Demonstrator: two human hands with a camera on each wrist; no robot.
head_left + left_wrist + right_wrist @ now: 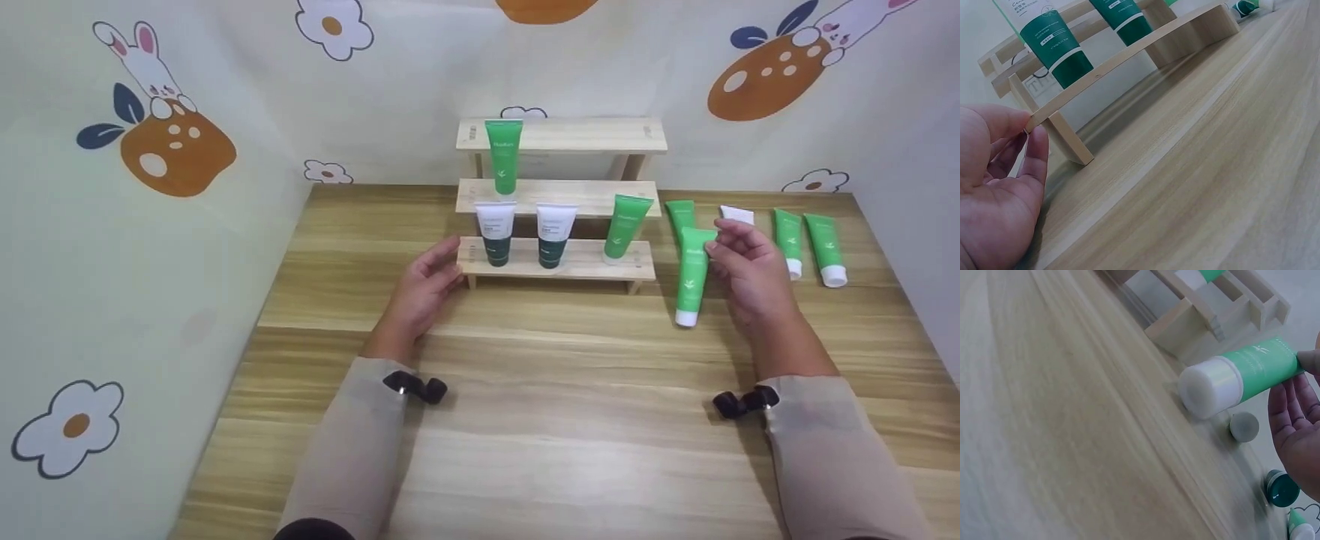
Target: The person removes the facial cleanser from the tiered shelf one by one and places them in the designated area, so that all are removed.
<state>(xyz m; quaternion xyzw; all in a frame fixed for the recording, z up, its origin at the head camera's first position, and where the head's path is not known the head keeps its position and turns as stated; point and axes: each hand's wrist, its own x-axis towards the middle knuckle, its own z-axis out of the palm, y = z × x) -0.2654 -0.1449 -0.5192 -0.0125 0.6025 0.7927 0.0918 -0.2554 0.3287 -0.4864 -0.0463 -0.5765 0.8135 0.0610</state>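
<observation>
Head view: lettering on the tubes is too small to read. A three-step stand [585,135] of pale wood is positioned at the back of the wood-grain worktop [540,420]. Its lowest step carries two white-and-dark-green tubes [496,232] and, at the right end, a light green tube [627,226]; a second green tube [505,157] stands on the middle step. The right hand [757,274] pinches the held tube [692,281], green with a white cap, just beside the stand's right end, in front of a row of lying tubes [829,251]. The left hand [424,292] is at the lowest step's left end. Worktop surface spans the width between the sleeves [341,442]; its back edge meets a patterned wall sheet [247,247]

Left wrist view: the left hand grips the board's corner between thumb and fingers. "Can" is legible on one white upper section; the finer characters are not. The board edge is straight and square-cut

Right wrist view: the held tube tilts, round cap toward the camera, flat crimped end between thumb and fingers. Its white print is unreadable. Lying caps, one glossy dark green, show nearby
</observation>
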